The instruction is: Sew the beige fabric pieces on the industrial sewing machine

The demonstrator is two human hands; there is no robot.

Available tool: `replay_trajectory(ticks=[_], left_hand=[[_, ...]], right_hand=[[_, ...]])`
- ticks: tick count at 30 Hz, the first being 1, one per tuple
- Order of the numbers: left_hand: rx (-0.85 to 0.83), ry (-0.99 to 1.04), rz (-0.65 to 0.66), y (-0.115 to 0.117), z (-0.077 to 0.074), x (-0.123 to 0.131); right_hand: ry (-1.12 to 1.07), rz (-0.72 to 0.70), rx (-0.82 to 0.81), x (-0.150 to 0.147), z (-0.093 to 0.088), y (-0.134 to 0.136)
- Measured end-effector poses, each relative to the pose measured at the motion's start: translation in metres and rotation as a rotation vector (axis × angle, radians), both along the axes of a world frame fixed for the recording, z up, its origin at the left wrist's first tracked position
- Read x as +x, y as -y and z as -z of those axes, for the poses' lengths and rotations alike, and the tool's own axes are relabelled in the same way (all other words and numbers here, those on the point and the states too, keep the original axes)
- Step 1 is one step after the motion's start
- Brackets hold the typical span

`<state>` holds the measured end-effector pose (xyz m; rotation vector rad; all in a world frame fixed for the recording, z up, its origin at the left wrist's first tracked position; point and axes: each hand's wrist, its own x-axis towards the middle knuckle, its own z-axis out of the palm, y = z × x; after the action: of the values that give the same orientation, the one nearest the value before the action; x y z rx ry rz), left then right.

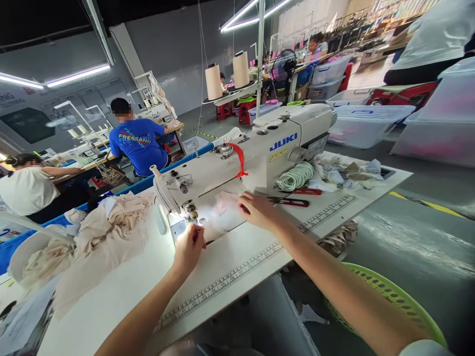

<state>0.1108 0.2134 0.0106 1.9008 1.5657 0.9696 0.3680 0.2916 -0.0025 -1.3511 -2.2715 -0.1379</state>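
A pale, thin piece of fabric point(219, 217) lies under the arm of a white sewing machine point(282, 129), lit by its lamp. My left hand point(188, 248) is closed in a pinch at the fabric's near left edge, just in front of the needle area; what sits between the fingertips is hard to make out. On the right, my right hand point(259, 211) has its fingers closed on the fabric's other end. Beyond that hand lie dark-bladed scissors point(295, 201) with red-edged handles. A red ribbon point(241, 160) is tied around the machine arm.
Crumpled beige fabric point(111, 230) is heaped at the table's left. A coil of pale green cord point(296, 177) and fabric scraps point(343, 173) lie right of the machine. A green basket point(389, 291) stands on the floor. A person in a blue shirt point(137, 143) sits ahead.
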Motion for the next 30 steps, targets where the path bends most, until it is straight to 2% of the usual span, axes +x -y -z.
replay_trajectory(ticks=[2, 5, 7, 9, 13, 15, 17, 21, 24, 27, 30], left_hand=[[-0.058, -0.046, -0.063, 0.014, 0.000, -0.032], [-0.102, -0.250, -0.264, 0.025, -0.004, -0.074], [-0.103, -0.353, -0.374, 0.028, -0.008, -0.092], [-0.088, -0.398, -0.418, 0.030, -0.009, -0.101], [-0.024, -0.466, -0.426, 0.027, -0.002, -0.107], [0.013, -0.482, -0.418, 0.025, 0.004, -0.111], [0.050, -0.472, -0.385, 0.027, 0.006, -0.123], [0.182, -0.460, -0.309, 0.031, -0.006, -0.166], [0.207, -0.582, -0.217, 0.030, -0.021, -0.198], [0.118, -0.742, -0.125, 0.025, -0.030, -0.211], [0.063, -0.841, -0.101, 0.019, -0.035, -0.210]], right_hand=[[0.000, -0.002, 0.021, 0.000, -0.001, -0.001], [-0.015, -0.007, 0.059, -0.004, -0.005, -0.010], [-0.036, -0.049, 0.076, -0.009, -0.005, -0.023], [-0.071, -0.131, 0.087, -0.016, 0.003, -0.041], [-0.111, -0.322, 0.097, -0.029, 0.032, -0.077], [-0.101, -0.384, 0.112, -0.030, 0.043, -0.086], [-0.073, -0.437, 0.100, -0.025, 0.047, -0.085], [0.006, -0.517, 0.066, -0.016, 0.035, -0.074], [0.026, -0.519, 0.072, -0.017, 0.024, -0.067], [-0.011, -0.466, 0.139, -0.020, 0.016, -0.063], [-0.071, -0.410, 0.245, -0.023, 0.008, -0.055]])
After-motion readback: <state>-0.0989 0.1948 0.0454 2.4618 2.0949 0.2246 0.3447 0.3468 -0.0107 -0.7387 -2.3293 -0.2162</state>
